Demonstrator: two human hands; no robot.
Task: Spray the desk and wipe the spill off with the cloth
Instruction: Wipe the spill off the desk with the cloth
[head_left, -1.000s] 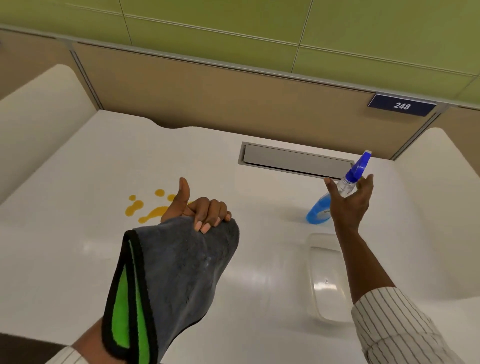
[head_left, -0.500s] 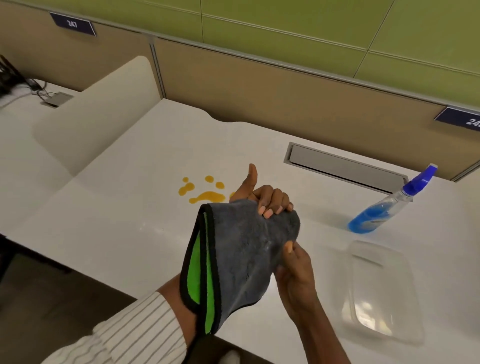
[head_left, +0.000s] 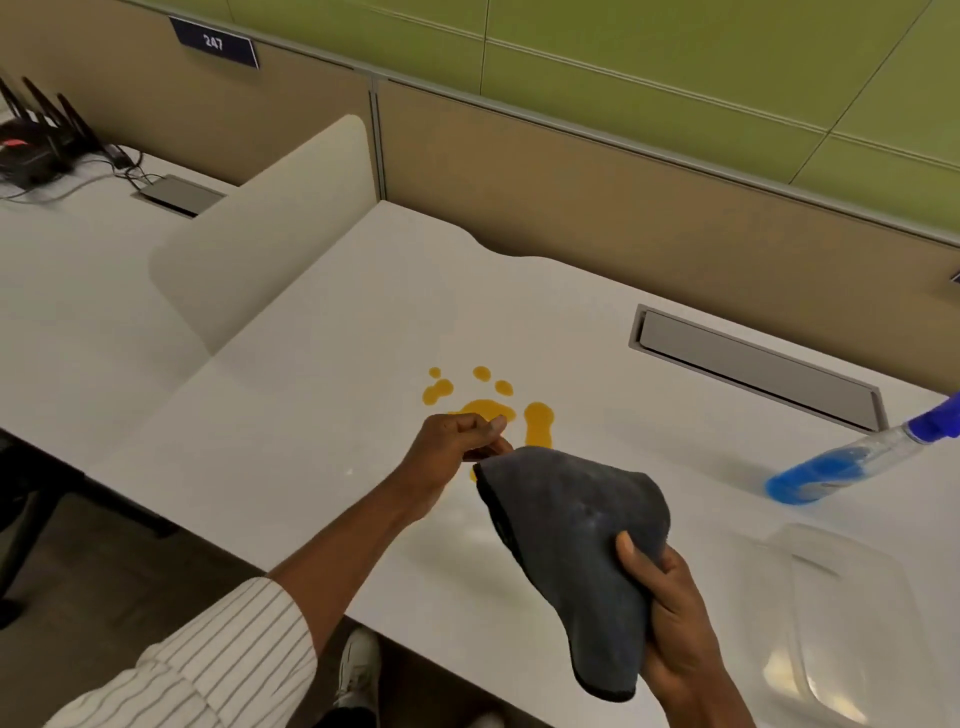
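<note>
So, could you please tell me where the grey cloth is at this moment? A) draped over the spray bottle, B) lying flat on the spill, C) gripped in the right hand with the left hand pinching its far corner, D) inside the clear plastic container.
C: the right hand grips the grey cloth above the desk, and the left hand pinches its far corner.

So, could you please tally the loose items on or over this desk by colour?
Grey: 1, the cloth
Blue: 1, the spray bottle
Clear: 1, the plastic container
Total: 3
</note>
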